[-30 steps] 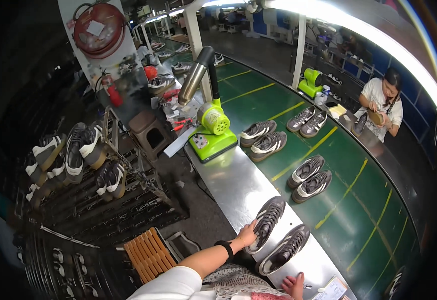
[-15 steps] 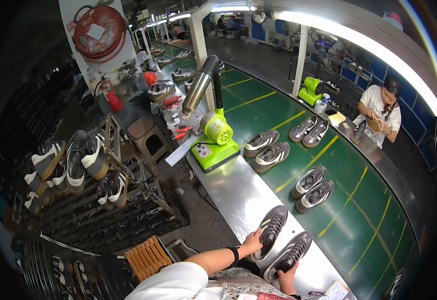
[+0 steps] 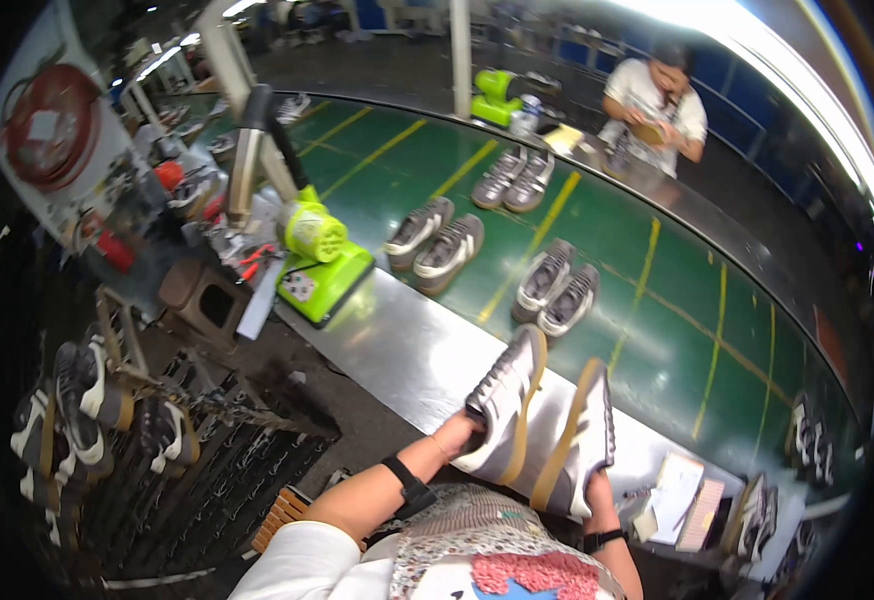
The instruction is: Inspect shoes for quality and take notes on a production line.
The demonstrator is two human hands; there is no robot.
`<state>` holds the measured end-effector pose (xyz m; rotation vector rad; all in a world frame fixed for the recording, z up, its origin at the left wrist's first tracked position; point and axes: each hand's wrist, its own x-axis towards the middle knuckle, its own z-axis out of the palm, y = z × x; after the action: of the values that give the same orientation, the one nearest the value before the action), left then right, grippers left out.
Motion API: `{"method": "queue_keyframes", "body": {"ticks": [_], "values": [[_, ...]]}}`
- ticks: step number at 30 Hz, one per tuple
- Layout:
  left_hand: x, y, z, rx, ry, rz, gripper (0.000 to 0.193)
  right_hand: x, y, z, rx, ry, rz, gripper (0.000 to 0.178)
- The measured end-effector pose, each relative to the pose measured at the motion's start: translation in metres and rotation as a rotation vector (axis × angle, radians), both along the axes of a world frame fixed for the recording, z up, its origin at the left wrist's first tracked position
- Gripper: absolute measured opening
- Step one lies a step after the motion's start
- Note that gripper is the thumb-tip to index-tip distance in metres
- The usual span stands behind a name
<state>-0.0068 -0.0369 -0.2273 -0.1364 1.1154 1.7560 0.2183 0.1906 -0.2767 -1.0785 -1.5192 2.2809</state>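
A pair of grey sneakers with white stripes and tan gum soles is tilted up over the metal bench edge (image 3: 422,345). My left hand (image 3: 460,433) holds the left sneaker (image 3: 502,405) at its collar, with the fingers hidden inside the opening. My right hand (image 3: 597,492) grips the right sneaker (image 3: 590,435) by its collar at the heel end, its fingers mostly out of sight. Both shoes lean onto their sides, soles turned toward each other with a narrow gap between them.
Several sneaker pairs (image 3: 557,288) stand on the green conveyor (image 3: 647,350) beyond the bench. A lime-green heat blower (image 3: 322,270) is at left, beside a rack of shoes (image 3: 82,400). Papers (image 3: 675,490) lie at right. Across the conveyor, a co-worker (image 3: 657,105) handles a shoe.
My hands have tipped the two sneakers from standing on the bench onto their sides, soles facing inward. The head view has swung right, so the surroundings sit further left.
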Motion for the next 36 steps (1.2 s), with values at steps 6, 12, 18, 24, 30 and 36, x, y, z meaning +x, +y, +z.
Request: {"method": "queue_keyframes", "body": {"ticks": [6,12,18,24,30,36], "values": [[-0.031,-0.005,0.050,0.137,-0.112,-0.058,0.036,-0.079,-0.036,0.102,-0.271,0.099,-0.047,0.043],[-0.028,-0.008,0.059,0.211,-0.216,-0.097,0.034,-0.087,-0.055,0.124,-0.316,0.121,-0.059,0.043],[-0.026,-0.002,0.090,0.168,-0.238,-0.112,0.035,-0.090,-0.058,0.127,-0.388,0.053,-0.057,0.041],[-0.028,-0.005,0.088,0.187,-0.202,-0.122,0.035,-0.089,-0.055,0.110,-0.355,0.082,0.032,0.043],[-0.030,-0.009,0.085,0.178,-0.216,-0.130,0.036,-0.093,-0.061,0.133,-0.365,0.085,0.053,0.041],[-0.064,-0.025,0.062,0.140,0.106,-0.060,0.042,-0.096,-0.067,0.131,-0.403,0.064,-0.015,0.039]]}}
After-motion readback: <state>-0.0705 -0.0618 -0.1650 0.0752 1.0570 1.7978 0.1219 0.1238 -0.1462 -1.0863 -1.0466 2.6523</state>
